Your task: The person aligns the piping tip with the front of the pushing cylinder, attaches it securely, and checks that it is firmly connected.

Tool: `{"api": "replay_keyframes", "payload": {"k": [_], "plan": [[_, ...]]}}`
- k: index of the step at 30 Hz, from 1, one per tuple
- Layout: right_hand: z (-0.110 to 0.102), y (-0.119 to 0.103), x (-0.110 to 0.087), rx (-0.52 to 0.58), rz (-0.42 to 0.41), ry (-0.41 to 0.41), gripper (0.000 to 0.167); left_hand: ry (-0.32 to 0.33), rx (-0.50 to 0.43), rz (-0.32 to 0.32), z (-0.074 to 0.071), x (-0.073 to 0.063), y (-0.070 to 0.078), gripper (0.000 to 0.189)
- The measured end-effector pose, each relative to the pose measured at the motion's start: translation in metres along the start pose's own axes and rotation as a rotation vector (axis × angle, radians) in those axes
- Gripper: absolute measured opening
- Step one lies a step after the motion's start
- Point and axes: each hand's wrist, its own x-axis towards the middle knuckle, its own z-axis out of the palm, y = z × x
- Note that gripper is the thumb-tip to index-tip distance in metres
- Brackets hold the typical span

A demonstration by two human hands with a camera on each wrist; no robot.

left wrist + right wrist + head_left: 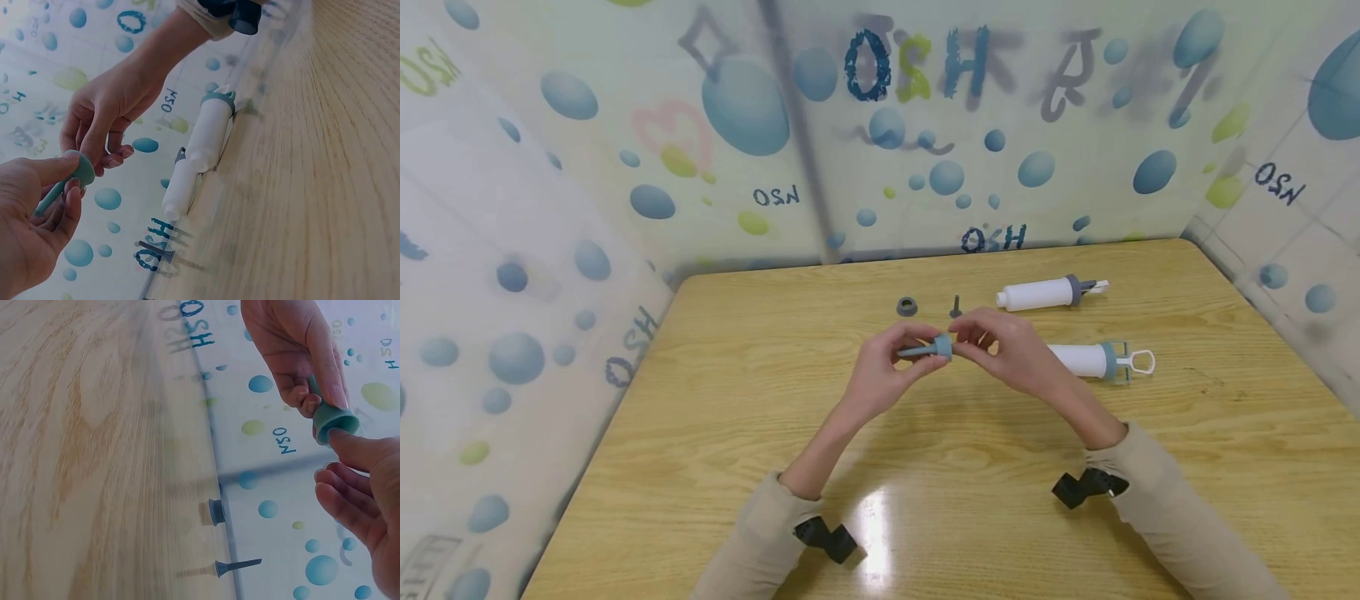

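Note:
My left hand (pixel 887 367) pinches a teal cup-shaped piece with a thin stem (pixel 943 347) between thumb and fingers, well above the table. The stem points back toward the palm and the round hollow end faces my right hand (pixel 1003 346). In the right wrist view, one digit of the right hand reaches the inside of the cup rim (pixel 347 416) while its other fingers are loosely curled. Whether the right hand also grips the rim is hidden. Behind the hands lie a dark grey ring (pixel 907 307) and a dark grey stemmed piece (pixel 956 308).
On the right of the wooden table (pixel 700 467) lie two white cylinders: one with a teal collar and white loop handle (pixel 1084 360), one with a grey collar (pixel 1037 294). A patterned sheet (pixel 625 150) closes off the back and sides.

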Motion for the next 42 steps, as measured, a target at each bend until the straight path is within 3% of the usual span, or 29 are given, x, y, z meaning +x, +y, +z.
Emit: {"api": "replay_keyframes", "payload": {"k": [9,21,34,42], "plan": [[-0.012,0.012,-0.007,-0.028,0.027,-0.027,0.027,0.010,0.004,-0.007,-0.001,0.000,0.000,0.028],[-0.031,0.028,-0.027,-0.094,0.176,-0.093,0.023,0.015,0.006,-0.014,-0.002,0.001,-0.003,0.029],[-0.056,0.041,-0.049,-0.181,0.227,-0.101,0.025,0.023,-0.005,-0.005,-0.004,0.000,-0.003,0.029],[-0.072,0.051,-0.065,-0.185,0.289,-0.159,0.028,0.028,-0.003,-0.002,-0.004,0.000,-0.003,0.030]]}}
